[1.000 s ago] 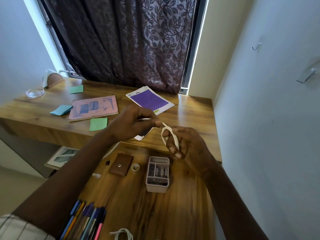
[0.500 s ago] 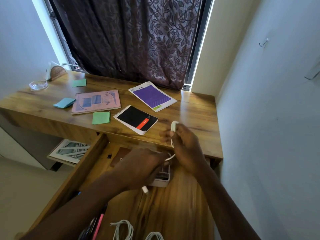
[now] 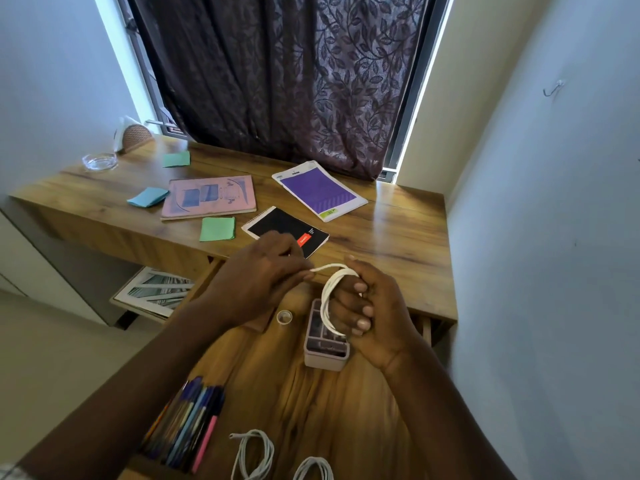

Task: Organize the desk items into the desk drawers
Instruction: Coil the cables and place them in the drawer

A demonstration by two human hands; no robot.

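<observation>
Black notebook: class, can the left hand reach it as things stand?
Probably yes: the black notebook lies uncovered beyond the left hand, though its fingers pinch the white cable and must release first.

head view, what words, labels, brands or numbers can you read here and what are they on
No text here can be read for certain.
Red label on the black notebook: white lettering, too blurred to read.
Green label on the purple pad: print too small to read.
Pink notebook cover: blue pictures and dark print, too blurred to read.
</observation>
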